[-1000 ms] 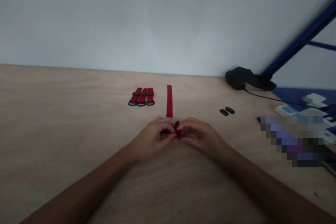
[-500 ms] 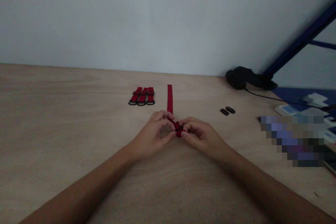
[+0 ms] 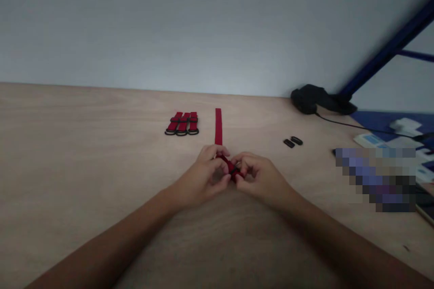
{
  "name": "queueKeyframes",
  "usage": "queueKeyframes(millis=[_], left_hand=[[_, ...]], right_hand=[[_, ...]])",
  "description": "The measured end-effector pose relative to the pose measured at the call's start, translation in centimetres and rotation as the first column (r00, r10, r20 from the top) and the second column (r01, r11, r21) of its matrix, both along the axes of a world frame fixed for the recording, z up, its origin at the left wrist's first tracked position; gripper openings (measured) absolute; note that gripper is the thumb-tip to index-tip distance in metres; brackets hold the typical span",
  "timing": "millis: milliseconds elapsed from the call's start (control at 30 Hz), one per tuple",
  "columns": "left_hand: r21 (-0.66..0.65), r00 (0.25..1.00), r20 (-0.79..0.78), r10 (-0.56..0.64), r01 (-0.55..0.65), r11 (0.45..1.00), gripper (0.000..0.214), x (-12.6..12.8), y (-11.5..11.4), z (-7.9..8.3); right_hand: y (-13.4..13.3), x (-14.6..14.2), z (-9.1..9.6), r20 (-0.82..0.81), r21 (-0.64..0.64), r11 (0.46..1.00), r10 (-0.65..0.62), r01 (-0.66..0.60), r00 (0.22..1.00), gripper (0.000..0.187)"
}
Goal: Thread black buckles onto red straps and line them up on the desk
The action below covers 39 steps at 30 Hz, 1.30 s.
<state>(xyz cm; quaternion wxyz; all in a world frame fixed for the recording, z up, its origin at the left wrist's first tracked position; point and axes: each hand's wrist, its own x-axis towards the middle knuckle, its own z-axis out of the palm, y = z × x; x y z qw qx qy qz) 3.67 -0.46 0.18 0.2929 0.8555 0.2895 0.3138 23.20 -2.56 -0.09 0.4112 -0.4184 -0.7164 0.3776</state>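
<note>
Between my two hands is a red webbing strap (image 3: pixel 222 159) with a small black buckle (image 3: pixel 233 170) on it. My left hand (image 3: pixel 210 171) pinches the strap from the left, its thumb and fingers closed. From the right, my right hand (image 3: pixel 256 174) grips the strap at the buckle with thumb and fingertips. The fingers partly hide the buckle, so how the webbing runs through it cannot be made out. Just beyond my left hand, a flat red strap (image 3: pixel 219 125) lies lengthwise; its near end is hidden by the fingers.
Three red straps (image 3: pixel 183 123) with black sliders and rings lie side by side at left. Two small black buckles (image 3: pixel 293 142) rest at right. Farther right are a black object (image 3: pixel 308 99) with a cable (image 3: pixel 349 125) and a blurred-out patch (image 3: pixel 379 180). A wall (image 3: pixel 203 27) closes the wooden table's (image 3: pixel 84 153) back.
The red strap and buckle in my fingers have shifted slightly right and toward me, and more red webbing shows between the hands. Both hands keep their pinch.
</note>
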Motion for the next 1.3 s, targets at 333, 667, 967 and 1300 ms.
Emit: queueKeyframes(millis=[333, 667, 967, 1300], left_hand=[[0.087, 1.000, 0.001, 0.003, -0.003, 0.996, 0.005, 0.0, -0.1, -0.2], [0.156, 0.999, -0.038, -0.007, 0.013, 0.988, 0.004, -0.3, -0.2, 0.1], [0.036, 0.989, 0.020, -0.146, 0.145, 0.989, 0.004, -0.6, 0.4, -0.1], [-0.071, 0.987, 0.064, -0.150, 0.154, 0.985, 0.028, -0.9, 1.0, 0.4]], right_hand=[[0.0, 0.0, 0.6, 0.035, 0.020, 1.000, 0.020, -0.021, 0.999, 0.016], [0.2, 0.2, 0.4, 0.076, -0.072, 0.997, -0.013, 0.019, 0.997, 0.016], [0.4, 1.5, 1.4, 0.176, -0.157, 0.973, 0.195, -0.168, 0.965, 0.020], [0.7, 1.5, 1.1, 0.164, -0.179, 0.963, 0.231, -0.202, 0.959, 0.026]])
